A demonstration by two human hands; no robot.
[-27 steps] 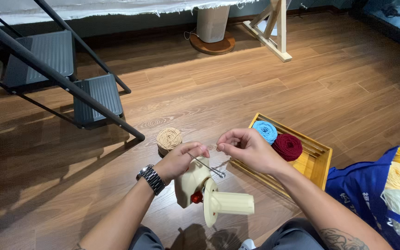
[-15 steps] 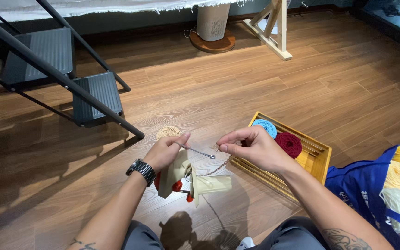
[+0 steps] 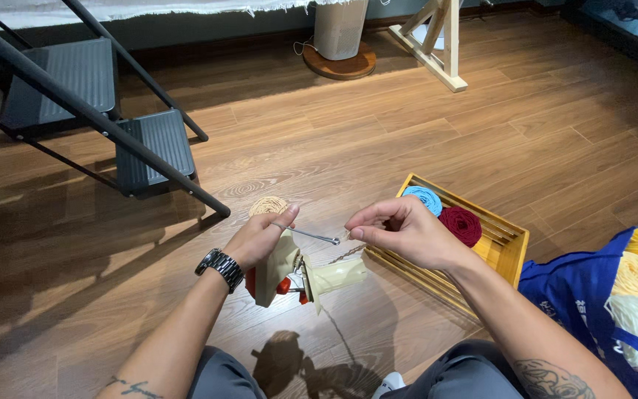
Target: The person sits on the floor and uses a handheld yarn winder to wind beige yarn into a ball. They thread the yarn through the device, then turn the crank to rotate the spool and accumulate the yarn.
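Winder (image 3: 311,277) tipped, cone now pointing right, low over wooden floor (image 3: 378,140). Left hand (image 3: 260,236) grips winder body, fingers clamped round it. Right hand (image 3: 404,230) fingers pinched on yarn strand at metal guide arm (image 3: 315,236) tip; threading looks underway.

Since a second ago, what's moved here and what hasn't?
The left hand has tipped the cream yarn winder so its spindle points right, still steadying it near the thin metal guide arm. The right hand keeps pinching the strand at that arm's tip. The wooden tray and beige yarn ball stayed put.
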